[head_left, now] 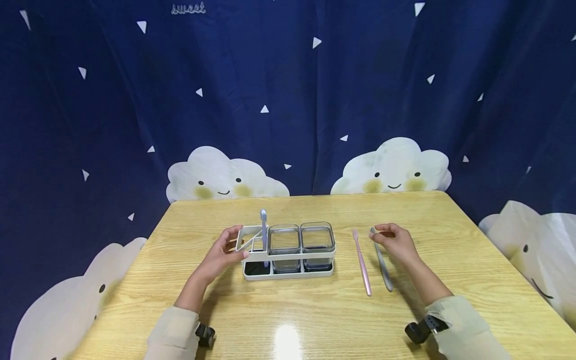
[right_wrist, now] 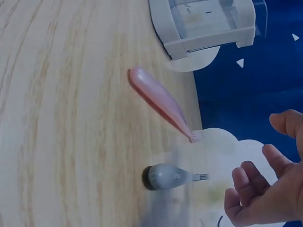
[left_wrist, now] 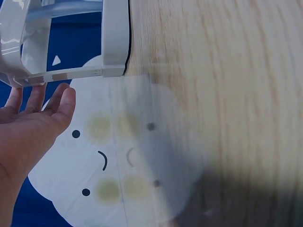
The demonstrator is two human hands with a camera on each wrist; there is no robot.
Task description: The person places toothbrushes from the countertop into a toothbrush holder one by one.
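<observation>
A white toothbrush holder (head_left: 299, 255) stands on the table, a bluish-grey toothbrush (head_left: 264, 231) upright in its left section and two clear square cups (head_left: 285, 251) in the others. My left hand (head_left: 223, 256) holds the holder's left end, thumb at the front rail and fingers toward the back; the left wrist view shows fingertips at the holder's rim (left_wrist: 66, 74). Just over the bristle end of a grey toothbrush (head_left: 384, 270) is my right hand (head_left: 397, 243). Its fingers (right_wrist: 245, 182) are spread apart and that brush lies on the table. Left of it lies a pink toothbrush (head_left: 363, 265).
The pale wooden table (head_left: 180, 225) ends at the back against a dark blue curtain (head_left: 288, 75) with white triangles and smiling clouds. A black strap device (head_left: 425, 328) sits on my right wrist, another (head_left: 205, 334) on my left.
</observation>
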